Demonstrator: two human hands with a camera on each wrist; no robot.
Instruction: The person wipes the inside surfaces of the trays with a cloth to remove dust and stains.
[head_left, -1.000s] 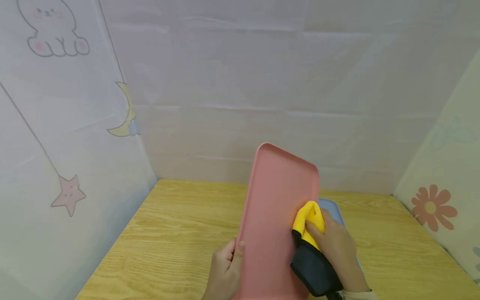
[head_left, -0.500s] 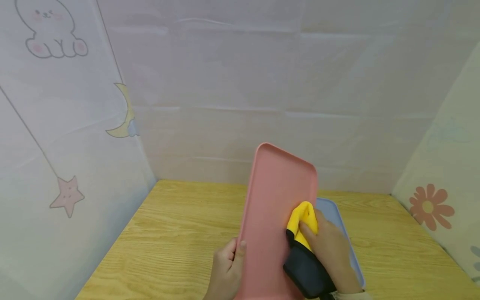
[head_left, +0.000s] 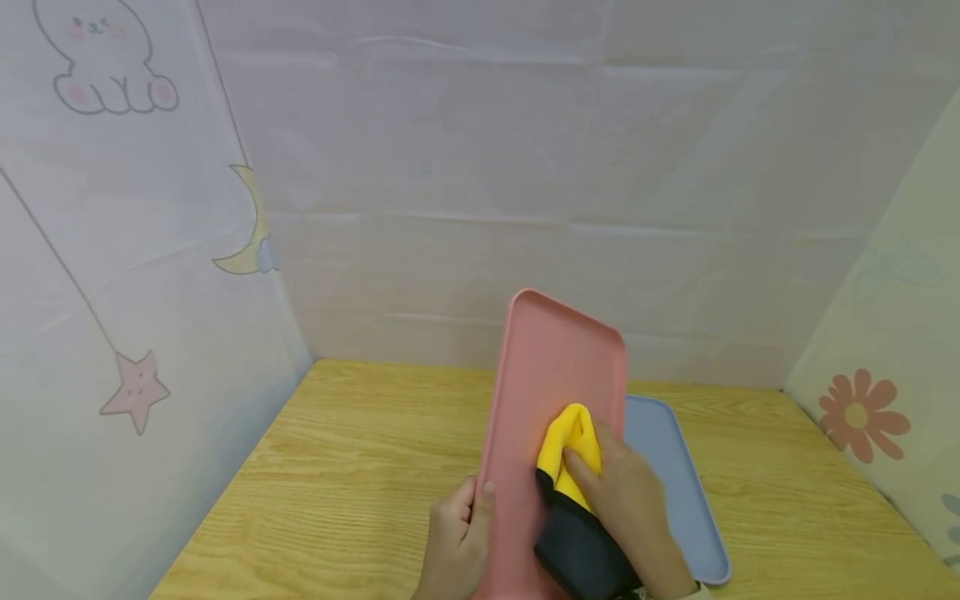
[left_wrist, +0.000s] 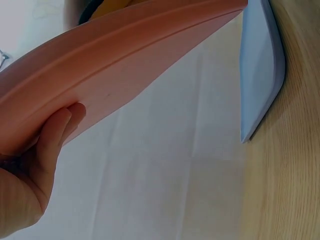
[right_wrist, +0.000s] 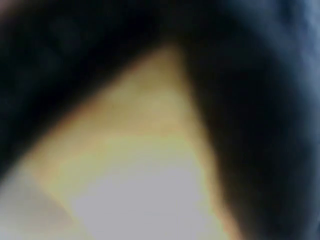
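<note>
In the head view a pink tray (head_left: 558, 358) is held up, tilted, above the table. My left hand (head_left: 457, 533) grips its left edge, thumb on the front; in the left wrist view the fingers (left_wrist: 55, 130) curl against the tray's outer side. A folded yellow and black cloth (head_left: 577, 533) lies against the tray's inner face. My right hand (head_left: 630, 500) holds this cloth bunched, thumb on its yellow part. Blurred dark and yellow cloth (right_wrist: 135, 145) fills the right wrist view, hiding the fingers there. The pink tray's lower end runs out of the head view.
A light blue tray (head_left: 675, 492) lies on the wooden table (head_left: 360, 467), to the right of and partly behind the pink tray. Printed fabric walls (head_left: 450, 167) stand at the back and on both sides.
My right hand has slid the cloth leftward across the pink tray's face. The tray's right side has shifted slightly left, so more of the blue tray shows. My left hand has barely moved.
</note>
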